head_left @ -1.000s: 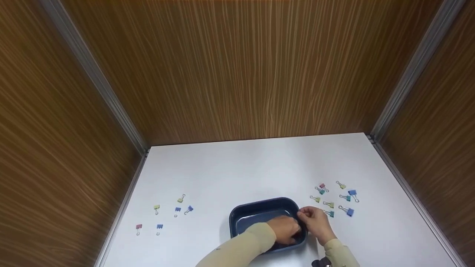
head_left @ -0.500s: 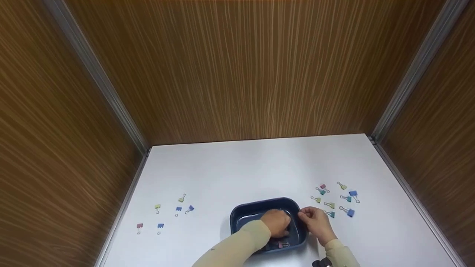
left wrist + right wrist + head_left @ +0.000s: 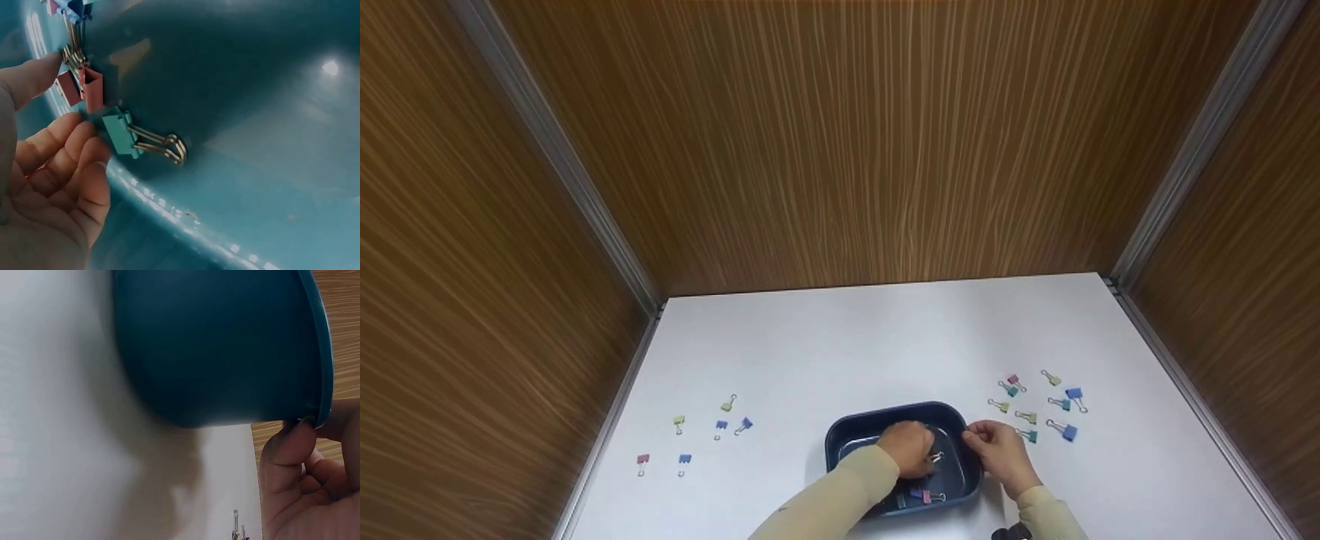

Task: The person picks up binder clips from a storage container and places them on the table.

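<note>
My left hand (image 3: 907,448) reaches down inside a dark blue rectangular plastic tray (image 3: 885,417). In the left wrist view its thumb and loosely bent fingers are spread apart, the thumb tip right at the wire handles of a red binder clip (image 3: 94,90). A teal binder clip (image 3: 118,135) lies by the fingertips, and a blue binder clip (image 3: 72,10) is partly cut off at the top. My right hand (image 3: 1001,454) pinches the tray's right rim between thumb and fingers. Near the tray's front wall sits a pink binder clip (image 3: 927,496). My left forearm hides part of the tray.
On the white table (image 3: 840,345), several binder clips lie scattered to the right, among them a blue clip (image 3: 1068,433) and a yellow clip (image 3: 1026,417). Others, including a red clip (image 3: 643,459), are spread at the left. Wood-grain panels (image 3: 840,150) enclose the back and sides.
My left hand has moved leftward inside the tray, away from its right end, uncovering clips on the tray floor. My right hand keeps its hold on the rim.
</note>
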Available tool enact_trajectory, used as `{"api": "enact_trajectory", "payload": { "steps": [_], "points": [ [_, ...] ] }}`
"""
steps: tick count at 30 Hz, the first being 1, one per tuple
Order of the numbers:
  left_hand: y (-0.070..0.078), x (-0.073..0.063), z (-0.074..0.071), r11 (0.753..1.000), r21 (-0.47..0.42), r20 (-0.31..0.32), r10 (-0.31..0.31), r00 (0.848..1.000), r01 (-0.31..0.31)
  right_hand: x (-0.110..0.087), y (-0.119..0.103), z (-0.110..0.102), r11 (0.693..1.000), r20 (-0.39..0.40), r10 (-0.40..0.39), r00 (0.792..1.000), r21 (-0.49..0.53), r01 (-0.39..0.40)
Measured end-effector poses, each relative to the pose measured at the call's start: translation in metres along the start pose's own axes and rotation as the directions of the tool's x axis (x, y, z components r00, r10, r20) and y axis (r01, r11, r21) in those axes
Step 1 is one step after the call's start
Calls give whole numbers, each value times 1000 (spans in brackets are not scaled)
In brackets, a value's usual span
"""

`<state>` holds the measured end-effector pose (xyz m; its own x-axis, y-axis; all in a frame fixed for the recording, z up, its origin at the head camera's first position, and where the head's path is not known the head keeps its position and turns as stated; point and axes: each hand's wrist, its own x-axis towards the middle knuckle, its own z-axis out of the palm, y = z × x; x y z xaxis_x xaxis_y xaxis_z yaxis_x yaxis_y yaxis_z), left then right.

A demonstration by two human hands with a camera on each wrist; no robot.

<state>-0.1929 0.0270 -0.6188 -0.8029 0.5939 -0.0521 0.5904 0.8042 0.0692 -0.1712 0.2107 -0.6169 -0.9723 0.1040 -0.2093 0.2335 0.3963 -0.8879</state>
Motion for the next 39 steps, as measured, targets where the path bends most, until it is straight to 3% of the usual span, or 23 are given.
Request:
{"api": "enact_trajectory", "payload": {
  "steps": [5,9,14,21,26,31,34,39],
  "points": [
    [-3,-1,-2,1000,-29,36,-2,999,3,-1,-1,-1,1000,-2,-3,1000,-2,3],
    [-4,-2,-3,999,-43,22,20,1000,-19,-2,-2,0,1000,4,10,1000,-1,-10],
    [-5,-3,-8,994,-91,-44,59,997,-63,-2,-1,0,1000,9,24,1000,3,-24],
    [-18,-7,-33,956,-283,-160,35,987,-80,-1,-1,0,1000,10,13,1000,-1,-13],
    [-42,-15,-48,943,-321,-278,-10,961,-83,-1,-2,0,1000,4,10,1000,-5,-10],
    [-74,-27,-55,906,-423,-326,-141,935,-11,-1,-3,-1,1000,2,9,1000,1,-9],
    [-93,-35,-55,880,-475,-353,-214,911,22,-1,-2,-1,1000,2,15,1000,0,-15],
    [-126,-50,-49,850,-520,-400,-328,856,83,-1,-2,-1,1000,10,27,1000,-10,-27]
  ]
}}
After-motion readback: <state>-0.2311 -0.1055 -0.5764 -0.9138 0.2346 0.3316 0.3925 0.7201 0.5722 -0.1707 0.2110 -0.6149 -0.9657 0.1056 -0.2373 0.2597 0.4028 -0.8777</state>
